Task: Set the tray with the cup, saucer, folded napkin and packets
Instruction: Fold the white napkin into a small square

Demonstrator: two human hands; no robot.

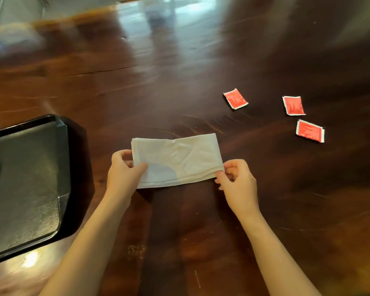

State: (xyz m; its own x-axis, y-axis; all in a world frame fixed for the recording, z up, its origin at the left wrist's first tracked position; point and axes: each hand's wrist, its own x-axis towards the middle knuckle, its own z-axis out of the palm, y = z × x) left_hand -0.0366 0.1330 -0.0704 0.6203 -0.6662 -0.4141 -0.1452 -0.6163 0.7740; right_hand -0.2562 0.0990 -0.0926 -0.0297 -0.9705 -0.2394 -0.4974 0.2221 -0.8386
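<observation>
Centre frame: left hand [124, 167] and right hand [236, 178] pinch opposite ends of napkin [176, 160] | risk: uneven pull skews fold | tray [61, 159] lower left, packets [235, 98] upper right.

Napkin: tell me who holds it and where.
Both hands hold the napkin: the left hand pinches its left end, the right hand its right end.

The pale print on the three red packets [235, 98] is too blurred to read.
</observation>
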